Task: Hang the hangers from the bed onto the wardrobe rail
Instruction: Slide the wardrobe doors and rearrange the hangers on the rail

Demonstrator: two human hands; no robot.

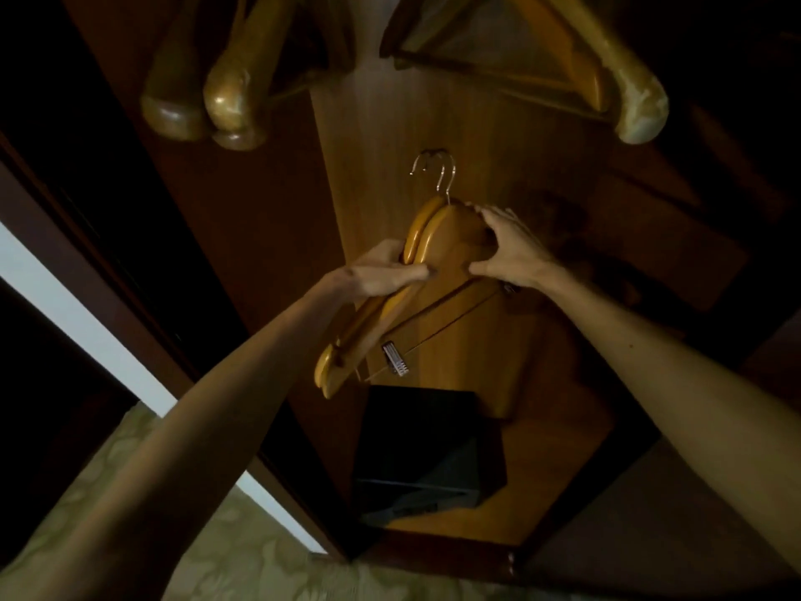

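Note:
Two wooden hangers (450, 240) with metal hooks (437, 175) are held together inside the open wardrobe, tilted with their hooks pointing up and away. My left hand (381, 275) grips their left arm from the near side. My right hand (507, 249) grips the top near the hooks, thumb under the wood. A metal clip (394, 357) hangs on the lower bar. Several wooden hangers (225, 93) hang above at the top edge; the rail itself is out of view.
A black safe box (429, 448) stands on the wardrobe floor below the hangers. The wardrobe's dark door frame (143, 305) runs down the left side. Another hanging wooden hanger (607, 71) is at the upper right. Patterned green carpet (242, 557) lies at the bottom.

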